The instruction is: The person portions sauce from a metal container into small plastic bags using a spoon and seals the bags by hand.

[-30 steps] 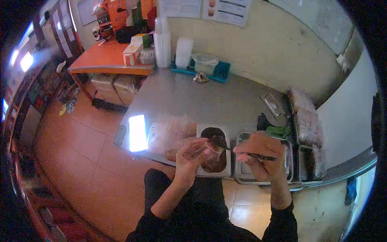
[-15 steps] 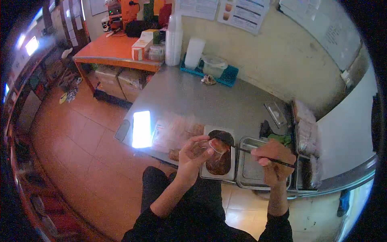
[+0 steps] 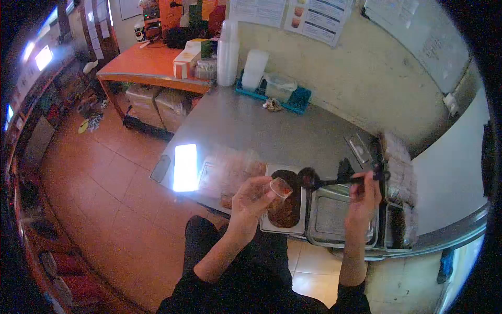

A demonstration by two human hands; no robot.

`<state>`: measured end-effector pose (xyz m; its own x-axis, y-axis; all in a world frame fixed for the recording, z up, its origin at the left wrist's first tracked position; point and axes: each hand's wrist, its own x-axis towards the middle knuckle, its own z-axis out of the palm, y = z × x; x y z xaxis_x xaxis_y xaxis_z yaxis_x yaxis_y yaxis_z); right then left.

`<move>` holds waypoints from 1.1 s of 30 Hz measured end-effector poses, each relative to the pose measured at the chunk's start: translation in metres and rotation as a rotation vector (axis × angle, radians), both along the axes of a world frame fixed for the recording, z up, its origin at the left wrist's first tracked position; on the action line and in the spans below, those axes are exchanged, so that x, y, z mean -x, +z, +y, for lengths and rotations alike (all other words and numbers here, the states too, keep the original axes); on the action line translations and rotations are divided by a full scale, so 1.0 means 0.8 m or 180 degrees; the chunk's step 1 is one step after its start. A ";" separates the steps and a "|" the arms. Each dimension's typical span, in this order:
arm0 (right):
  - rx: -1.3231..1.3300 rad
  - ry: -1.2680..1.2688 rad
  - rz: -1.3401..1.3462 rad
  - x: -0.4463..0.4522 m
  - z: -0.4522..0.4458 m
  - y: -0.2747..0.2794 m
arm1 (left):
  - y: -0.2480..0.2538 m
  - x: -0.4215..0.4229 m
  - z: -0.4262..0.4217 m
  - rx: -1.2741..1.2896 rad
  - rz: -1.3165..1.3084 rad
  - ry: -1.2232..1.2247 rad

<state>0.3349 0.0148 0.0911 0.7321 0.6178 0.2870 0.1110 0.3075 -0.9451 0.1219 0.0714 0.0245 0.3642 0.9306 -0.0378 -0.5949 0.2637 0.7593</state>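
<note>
Between its fingers my left hand [image 3: 251, 198] grips a small clear cup [image 3: 281, 188] with some reddish stuff inside, tilted over the near left part of a white-rimmed container [image 3: 282, 228]. Dark reddish-brown sauce [image 3: 285, 210] fills that container. My right hand [image 3: 364, 194] is closed round the handle of a black ladle [image 3: 310, 179], whose round bowl hangs just right of the container, apart from the cup. Under the ladle and right hand lies a shallow metal tray [image 3: 329, 220]. Left of the container are blurred plastic-wrapped packs [image 3: 230, 170].
A brightly glaring flat object [image 3: 185, 167] lies on the metal table [image 3: 251, 125] at the left. Wrapped packs [image 3: 397, 167] stand along the right edge. A teal tray [image 3: 299, 100] with plastic tubs and stacked clear cups [image 3: 227, 57] are at the back, beside an orange table [image 3: 130, 68].
The ladle has swung away from the cup to the right, with its bowl turned into view. My right hand has risen slightly; the left still holds the cup, and the view has shifted.
</note>
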 end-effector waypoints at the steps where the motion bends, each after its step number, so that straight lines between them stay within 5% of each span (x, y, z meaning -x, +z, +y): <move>1: 0.0276 -0.0017 -0.0058 0.000 0.000 -0.009 | 0.001 0.001 -0.001 0.0186 -0.0047 -0.0037; 3: 0.0555 -0.0040 -0.0113 0.002 -0.002 -0.020 | 0.002 0.003 -0.001 0.0373 -0.0091 -0.0079; 6: 0.1148 0.0938 -0.0375 0.006 -0.001 -0.034 | 0.000 0.006 -0.001 0.0423 -0.0401 -0.0263; 8: 0.1343 0.1589 0.0292 0.007 0.003 -0.046 | -0.006 0.006 -0.001 0.0609 -0.0624 -0.0262; 11: 0.0996 0.0542 -0.0536 0.031 -0.008 -0.028 | 0.009 0.005 -0.009 0.0588 -0.0402 -0.0153; 15: 0.0937 0.0338 -0.0510 0.059 -0.031 -0.033 | 0.006 -0.003 -0.018 0.0531 -0.0482 0.0006; 17: 0.1587 0.1993 -0.0228 0.079 -0.039 -0.034 | 0.009 -0.007 -0.024 0.0243 -0.0405 0.0237; 21: 0.1197 0.2150 0.0537 0.105 -0.031 -0.048 | 0.012 -0.012 -0.037 -0.0129 -0.0488 0.0492; 26: 0.0844 0.2429 0.2655 0.104 -0.026 -0.044 | -0.007 -0.009 -0.038 -0.0834 -0.0156 0.0794; 33: 0.0688 0.2418 0.2619 0.105 -0.027 -0.041 | -0.004 -0.013 -0.047 -0.0978 0.0055 0.1460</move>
<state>0.2509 -0.0072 0.0586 0.0646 0.9597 -0.2736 -0.7122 -0.1477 -0.6863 0.1325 0.0338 0.0214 -0.0795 0.9628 0.2583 -0.5832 -0.2551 0.7712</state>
